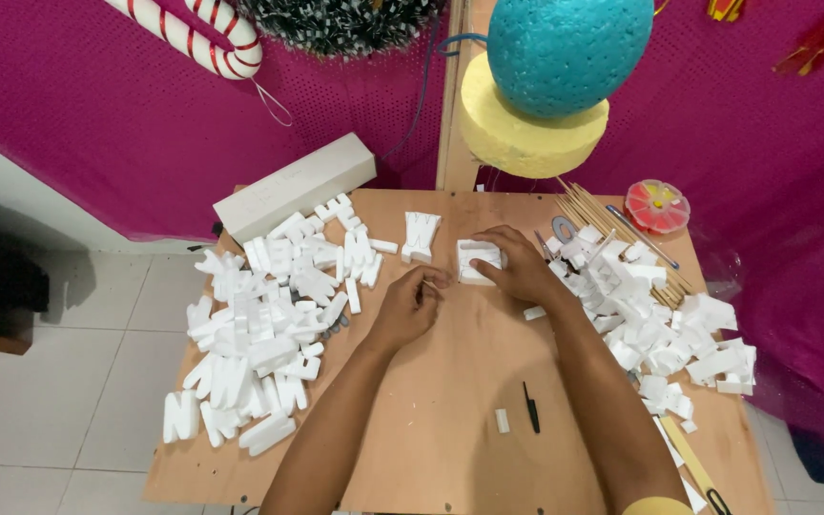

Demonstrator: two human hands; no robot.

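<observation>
Seen from the head camera, a person works at a wooden table heaped with white foam letters. The right hand presses down on a white foam block at the table's far centre, fingers curled over it. The left hand pinches a thin wooden stick, its tip just beside the block. Pushed crookedly, the stick could likely snap or crumble the brittle foam.

Both forearms were bare up to the lower edge of the frame, no rings or watch on the left hand or right hand; a yellow sleeve edge showed at the lower right.
</observation>
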